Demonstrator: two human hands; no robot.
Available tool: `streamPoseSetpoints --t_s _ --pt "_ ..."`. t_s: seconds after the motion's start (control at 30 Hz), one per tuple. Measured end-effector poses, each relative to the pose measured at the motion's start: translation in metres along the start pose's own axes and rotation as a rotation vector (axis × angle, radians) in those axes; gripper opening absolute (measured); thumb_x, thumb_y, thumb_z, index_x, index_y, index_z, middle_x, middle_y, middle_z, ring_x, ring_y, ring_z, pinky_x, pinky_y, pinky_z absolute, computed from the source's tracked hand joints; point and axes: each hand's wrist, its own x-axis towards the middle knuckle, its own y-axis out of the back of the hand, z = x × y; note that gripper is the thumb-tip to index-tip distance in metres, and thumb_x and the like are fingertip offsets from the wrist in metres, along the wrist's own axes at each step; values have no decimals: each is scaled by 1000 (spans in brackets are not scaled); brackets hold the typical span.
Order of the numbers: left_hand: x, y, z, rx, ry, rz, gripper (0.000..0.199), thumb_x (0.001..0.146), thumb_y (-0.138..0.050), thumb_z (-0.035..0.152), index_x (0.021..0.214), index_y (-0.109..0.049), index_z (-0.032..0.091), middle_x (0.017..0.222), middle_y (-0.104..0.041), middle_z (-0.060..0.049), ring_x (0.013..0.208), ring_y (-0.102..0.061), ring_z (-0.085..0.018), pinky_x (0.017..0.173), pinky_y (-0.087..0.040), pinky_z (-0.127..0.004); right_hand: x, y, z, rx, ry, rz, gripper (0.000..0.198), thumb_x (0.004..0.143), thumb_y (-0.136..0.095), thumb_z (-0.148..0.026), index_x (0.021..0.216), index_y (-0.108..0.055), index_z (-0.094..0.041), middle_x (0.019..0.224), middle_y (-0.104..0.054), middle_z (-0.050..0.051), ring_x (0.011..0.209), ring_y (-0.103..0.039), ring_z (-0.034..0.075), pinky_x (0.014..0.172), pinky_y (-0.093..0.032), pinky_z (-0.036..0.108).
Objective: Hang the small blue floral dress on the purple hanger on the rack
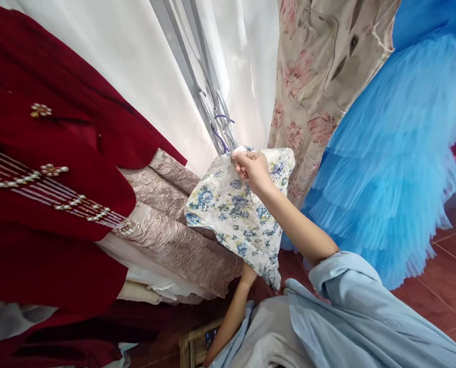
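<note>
A white garment with blue flowers hangs spread in front of me, its top edge by the hangers. My right hand pinches it at the upper edge, thumb and fingers pressed together near the neckline. From below, my left wrist reaches up behind the lower part of the cloth. The cloth hides the fingers of that hand, so their hold does not show. Just above the right hand, purple hanger hooks sit by a cluster of metal hooks.
At left hang a dark red velvet garment with beaded trim and pinkish brocade. Right are a beige floral dress and a blue tulle dress. A grey rail runs before white curtains. Below are a wooden stool and red-tiled floor.
</note>
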Motion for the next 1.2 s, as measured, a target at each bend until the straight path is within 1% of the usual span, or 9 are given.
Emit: streamPoseSetpoints --t_s 0.13,0.2,0.3,0.4,0.47,0.63,0.87,1.03,1.2 --pt "38 60 65 23 -271 680 42 89 -47 55 116 -51 23 128 -53 -18 131 -49 -32 116 -35 -55 -20 17 2 -74 -1 -60 24 75 -74 -36 70 -62 -16 46 -54 -6 35 -38 6 38 -30 20" --pt "54 81 127 104 -673 906 35 95 -46 50 113 -52 21 121 -54 -16 121 -54 -30 110 -42 -52 -26 22 3 -99 -13 -73 25 76 -75 -38 72 -63 -16 46 -55 -6 35 -38 6 38 -31 20" --pt "67 78 231 453 -1070 574 26 98 -48 40 109 -62 21 112 -60 -13 118 -55 -28 107 -44 -47 -31 25 5 -129 -25 -97 28 77 -75 -42 75 -63 -16 46 -56 -5 36 -40 6 39 -32 20" --pt "77 48 306 772 -1009 75 19 96 -53 32 98 -68 19 98 -66 -8 98 -62 -23 90 -51 -37 -31 25 7 -128 -23 -121 33 77 -74 -47 75 -61 -17 46 -54 -6 38 -43 7 41 -34 19" --pt "84 29 329 886 -948 -77 20 95 -53 27 88 -68 17 86 -67 -5 83 -63 -20 78 -50 -32 -29 26 8 -120 -18 -106 33 78 -74 -47 73 -59 -18 45 -53 -6 38 -44 7 41 -34 19" --pt "89 20 330 980 -1023 81 23 97 -50 24 85 -68 14 86 -69 -7 79 -62 -19 72 -45 -30 -23 38 33 -183 -43 -79 27 77 -70 -41 72 -59 -18 46 -52 -6 40 -43 9 43 -34 20" --pt "101 51 332 858 -1021 56 25 93 -62 37 80 -71 17 80 -71 -5 73 -62 -17 72 -48 -31 -104 114 168 -589 -294 29 20 71 -59 -33 59 -51 -21 51 -54 -3 52 -51 14 54 -39 24" --pt "139 125 325 479 -865 176 40 80 -77 55 82 -72 16 71 -68 -4 63 -58 -14 61 -49 -30 -161 141 223 -568 -395 10 22 75 -56 -42 67 -54 -21 46 -52 -3 45 -49 15 49 -39 26" --pt "186 205 263 146 -508 197 64 82 -47 87 77 -59 25 45 -26 7 40 -31 -11 42 -33 -30 -161 116 217 -416 -334 -72 31 83 -59 -49 88 -58 -19 51 -53 -5 49 -53 16 56 -45 28"
